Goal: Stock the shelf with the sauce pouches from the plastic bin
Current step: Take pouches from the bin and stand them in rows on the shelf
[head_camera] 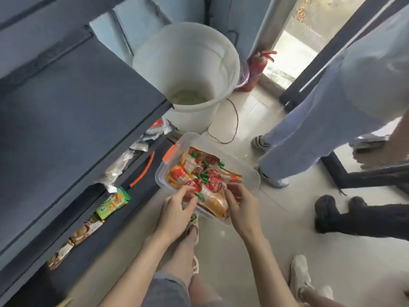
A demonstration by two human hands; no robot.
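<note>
Soft daylight from the doorway (290,54) top right, glare there, dim shelf (73,120), wide-angle bending, smeared edges

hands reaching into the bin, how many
2. The left hand pinches a sauce pouch at the plastic bin's near edge; the right hand grips a pouch too, just to its right.

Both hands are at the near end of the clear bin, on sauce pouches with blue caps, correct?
Not quite: the caps are green, not blue. The head view shows the left hand and right hand at the near end of the clear bin, on sauce pouches with green caps.
</note>
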